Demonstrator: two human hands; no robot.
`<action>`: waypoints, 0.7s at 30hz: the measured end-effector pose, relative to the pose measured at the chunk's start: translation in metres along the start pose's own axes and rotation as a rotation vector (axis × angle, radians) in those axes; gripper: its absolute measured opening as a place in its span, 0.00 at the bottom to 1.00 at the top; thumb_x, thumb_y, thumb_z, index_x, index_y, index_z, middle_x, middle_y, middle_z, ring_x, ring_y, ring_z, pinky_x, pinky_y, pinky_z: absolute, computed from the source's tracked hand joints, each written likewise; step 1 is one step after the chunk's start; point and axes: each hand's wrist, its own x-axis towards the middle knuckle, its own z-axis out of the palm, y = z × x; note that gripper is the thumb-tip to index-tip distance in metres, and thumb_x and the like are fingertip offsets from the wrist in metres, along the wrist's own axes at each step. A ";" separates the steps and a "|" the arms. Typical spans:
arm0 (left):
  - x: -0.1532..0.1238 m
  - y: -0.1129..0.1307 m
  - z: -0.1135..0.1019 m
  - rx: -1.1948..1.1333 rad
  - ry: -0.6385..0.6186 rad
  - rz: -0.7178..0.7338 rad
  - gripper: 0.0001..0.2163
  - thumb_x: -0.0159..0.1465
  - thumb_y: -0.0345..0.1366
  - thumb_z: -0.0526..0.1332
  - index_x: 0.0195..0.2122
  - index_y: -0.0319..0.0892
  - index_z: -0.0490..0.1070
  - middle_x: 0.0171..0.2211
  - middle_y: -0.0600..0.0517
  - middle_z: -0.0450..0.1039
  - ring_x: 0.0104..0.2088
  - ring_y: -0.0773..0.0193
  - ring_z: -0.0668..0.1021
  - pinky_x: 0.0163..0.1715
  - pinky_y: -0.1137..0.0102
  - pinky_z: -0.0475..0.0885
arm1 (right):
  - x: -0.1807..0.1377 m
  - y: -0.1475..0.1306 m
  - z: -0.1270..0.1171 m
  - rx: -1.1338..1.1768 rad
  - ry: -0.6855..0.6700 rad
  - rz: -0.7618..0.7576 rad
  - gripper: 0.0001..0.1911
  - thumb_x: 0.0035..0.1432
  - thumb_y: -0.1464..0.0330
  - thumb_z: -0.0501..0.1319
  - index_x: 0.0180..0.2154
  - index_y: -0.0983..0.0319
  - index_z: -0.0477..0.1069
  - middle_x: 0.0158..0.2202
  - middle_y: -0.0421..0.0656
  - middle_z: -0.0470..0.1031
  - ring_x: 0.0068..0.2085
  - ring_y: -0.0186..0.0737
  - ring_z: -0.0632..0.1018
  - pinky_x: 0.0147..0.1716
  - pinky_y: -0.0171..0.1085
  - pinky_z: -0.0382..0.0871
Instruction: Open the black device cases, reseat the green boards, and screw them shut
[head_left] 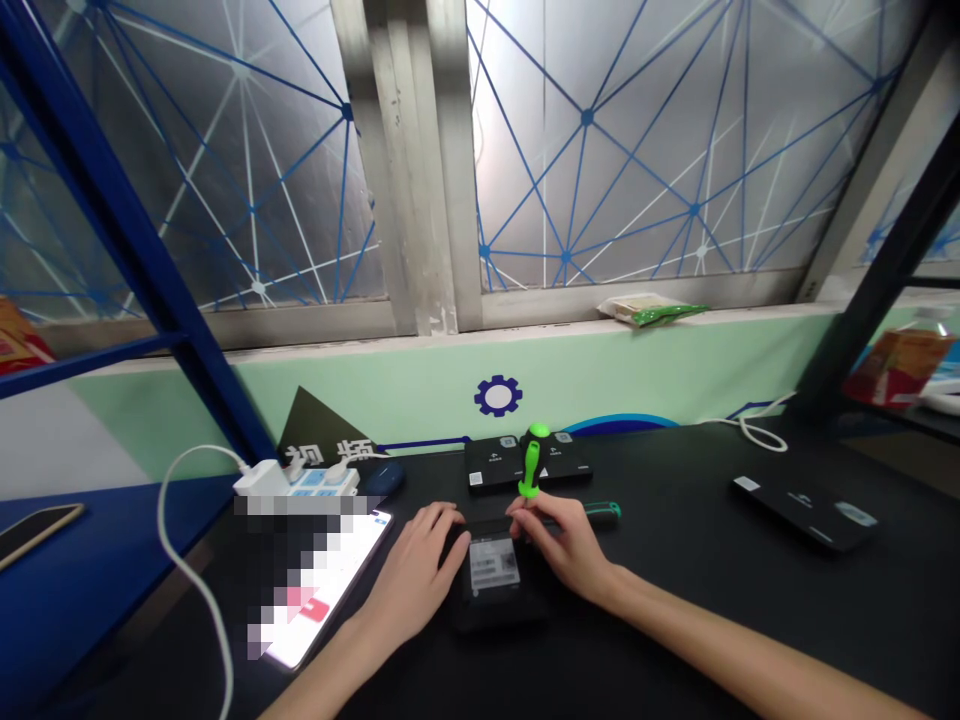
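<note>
A flat black device [501,610] with a white printed label lies on the table in front of me. My left hand [421,562] grips its left side, the thumb on the top face by the label and the fingers curving toward the far corner. Near the far right corner, my right hand [568,548] pinches the lower part of a screwdriver [531,466] with a bright green and black handle. The screwdriver stands almost upright, and its tip is hidden behind my fingers. Behind my right hand lies another tool with a dark green and black handle [604,514], partly covered.
Two black boxes [491,467] lie behind the screwdriver, and a third black box [802,512] is at the right. To the left are a lit phone [330,590], a white power strip [324,484] with cables, and a dark mouse [385,478]. A windowed wall borders the back.
</note>
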 end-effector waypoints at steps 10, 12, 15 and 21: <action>-0.002 -0.005 -0.002 0.021 -0.019 0.033 0.15 0.75 0.46 0.47 0.51 0.46 0.69 0.53 0.47 0.70 0.53 0.53 0.73 0.51 0.59 0.70 | 0.001 0.002 -0.001 0.023 -0.031 0.020 0.12 0.69 0.67 0.56 0.33 0.62 0.71 0.28 0.41 0.76 0.28 0.36 0.76 0.32 0.32 0.70; -0.002 -0.005 -0.003 0.032 -0.021 0.036 0.16 0.75 0.46 0.48 0.52 0.47 0.69 0.53 0.47 0.70 0.53 0.53 0.74 0.52 0.59 0.70 | 0.000 0.004 -0.001 0.027 -0.019 0.023 0.11 0.69 0.67 0.56 0.33 0.62 0.72 0.29 0.41 0.76 0.28 0.35 0.76 0.32 0.32 0.70; -0.002 -0.005 -0.004 0.044 -0.033 0.041 0.16 0.75 0.46 0.48 0.52 0.46 0.69 0.53 0.47 0.71 0.54 0.53 0.74 0.52 0.58 0.70 | -0.002 0.004 -0.002 0.022 0.006 0.015 0.11 0.69 0.66 0.56 0.34 0.62 0.72 0.30 0.42 0.77 0.28 0.35 0.76 0.32 0.33 0.70; -0.001 -0.008 -0.002 0.051 -0.021 0.061 0.15 0.74 0.46 0.48 0.51 0.47 0.69 0.54 0.47 0.70 0.55 0.53 0.73 0.53 0.58 0.70 | 0.001 0.002 -0.002 -0.002 -0.044 0.017 0.12 0.69 0.65 0.55 0.33 0.62 0.71 0.28 0.41 0.75 0.29 0.36 0.76 0.33 0.34 0.71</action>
